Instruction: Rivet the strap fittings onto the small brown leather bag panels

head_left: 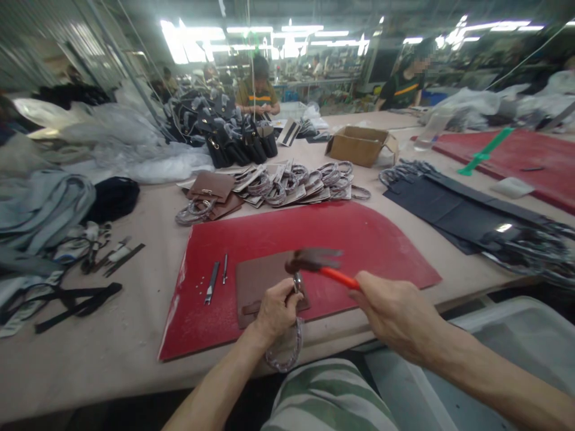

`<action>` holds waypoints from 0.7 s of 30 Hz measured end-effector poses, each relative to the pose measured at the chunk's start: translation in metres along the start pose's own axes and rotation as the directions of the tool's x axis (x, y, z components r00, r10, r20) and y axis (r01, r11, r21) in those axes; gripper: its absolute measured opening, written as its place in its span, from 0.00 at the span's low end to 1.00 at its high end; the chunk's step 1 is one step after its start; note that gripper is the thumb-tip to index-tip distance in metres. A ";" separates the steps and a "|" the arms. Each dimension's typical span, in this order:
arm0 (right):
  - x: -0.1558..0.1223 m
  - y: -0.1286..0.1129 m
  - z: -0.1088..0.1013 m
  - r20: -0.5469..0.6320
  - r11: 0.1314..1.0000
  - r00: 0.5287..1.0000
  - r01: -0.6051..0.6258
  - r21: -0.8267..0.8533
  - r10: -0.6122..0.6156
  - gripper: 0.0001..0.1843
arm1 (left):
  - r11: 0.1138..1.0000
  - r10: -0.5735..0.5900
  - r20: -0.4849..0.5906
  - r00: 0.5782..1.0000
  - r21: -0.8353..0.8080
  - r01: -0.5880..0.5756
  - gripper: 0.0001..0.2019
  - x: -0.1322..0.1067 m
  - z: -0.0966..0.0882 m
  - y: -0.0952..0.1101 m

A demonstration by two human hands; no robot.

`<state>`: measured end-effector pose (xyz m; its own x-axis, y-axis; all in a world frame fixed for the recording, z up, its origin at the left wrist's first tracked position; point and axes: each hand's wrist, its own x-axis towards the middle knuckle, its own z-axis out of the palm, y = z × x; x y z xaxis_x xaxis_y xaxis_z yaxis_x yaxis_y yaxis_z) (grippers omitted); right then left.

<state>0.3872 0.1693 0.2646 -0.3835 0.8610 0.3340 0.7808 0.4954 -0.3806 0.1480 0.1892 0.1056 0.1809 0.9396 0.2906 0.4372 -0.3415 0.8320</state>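
Here the right hand (395,314) grips an orange-handled hammer (314,260), left hand (276,308) pinching a brown leather panel (260,278)

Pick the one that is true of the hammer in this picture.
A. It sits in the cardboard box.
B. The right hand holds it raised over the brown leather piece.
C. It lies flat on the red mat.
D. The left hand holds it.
B: the right hand grips the orange-handled hammer with its head above the brown leather piece, which the left hand steadies on the red mat.
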 end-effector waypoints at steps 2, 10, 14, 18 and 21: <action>0.002 -0.007 -0.010 0.061 0.989 0.993 0.109 -0.103 -0.103 0.15 | 1.000 0.010 -0.005 1.000 0.002 -0.010 0.06 0.000 0.001 -0.001; -0.003 -0.023 -0.018 -0.292 0.975 0.939 0.134 -0.177 -0.182 0.13 | 0.999 0.054 -0.017 0.998 0.006 -0.054 0.05 0.001 0.000 -0.002; -0.012 0.005 0.000 0.138 0.976 0.990 0.037 -0.215 -0.007 0.14 | 0.998 0.056 -0.004 0.998 0.005 -0.056 0.05 0.001 0.001 -0.002; -0.004 0.044 0.020 0.249 0.959 0.926 -0.279 -0.051 0.283 0.17 | 0.997 0.077 -0.016 0.997 -0.022 -0.077 0.06 0.001 0.001 -0.002; 0.003 0.075 0.050 0.311 0.915 0.861 -0.388 -0.114 0.403 0.16 | 0.997 0.075 -0.001 0.997 -0.027 -0.075 0.06 0.001 0.000 -0.003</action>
<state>0.4200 0.2147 0.1944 -0.1685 0.9765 -0.1343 0.9191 0.1064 -0.3795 0.1472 0.1910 0.1034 0.2119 0.9115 0.3525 0.3981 -0.4099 0.8207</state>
